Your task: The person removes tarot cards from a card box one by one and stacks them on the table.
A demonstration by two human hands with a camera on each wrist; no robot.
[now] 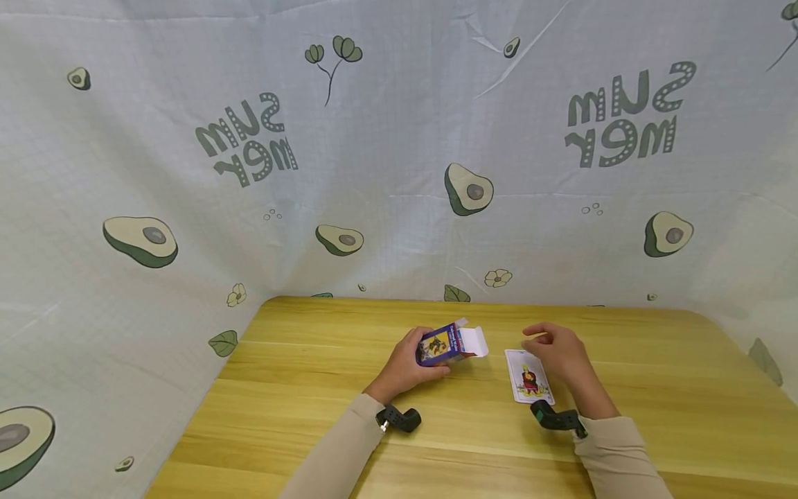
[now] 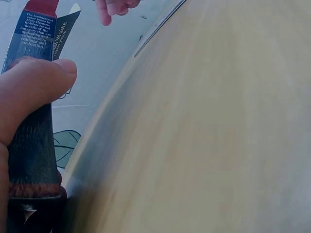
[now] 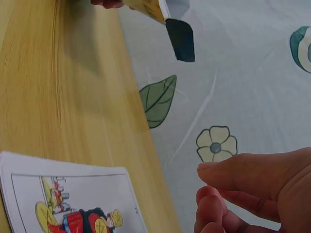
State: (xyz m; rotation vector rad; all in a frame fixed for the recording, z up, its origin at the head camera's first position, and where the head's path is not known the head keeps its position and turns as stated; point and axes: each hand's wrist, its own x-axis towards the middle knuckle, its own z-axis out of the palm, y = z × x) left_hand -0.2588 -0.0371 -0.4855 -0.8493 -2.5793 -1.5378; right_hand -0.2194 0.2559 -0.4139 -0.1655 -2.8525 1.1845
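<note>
My left hand (image 1: pixel 405 364) grips a small purple card box (image 1: pixel 438 346) above the table, its thumb along one side. The box's white end flap (image 1: pixel 474 341) stands open and points right. In the left wrist view, printed text shows on the dark side of the box (image 2: pixel 35 141). To the right, a white picture card (image 1: pixel 524 374), seemingly on top of a small stack, lies on the table with its illustrated face up. My right hand (image 1: pixel 561 353) hovers by the card's upper right corner, fingers loosely bent. Nothing shows between its thumb and fingers (image 3: pixel 252 177).
The wooden table (image 1: pixel 299 388) reaches back to a pale curtain (image 1: pixel 399 138) printed with avocados, leaves and lettering. Curtain also hangs at the left and right sides. A black wrist camera (image 1: pixel 399 418) sits on the left wrist and another camera (image 1: pixel 555 418) on the right.
</note>
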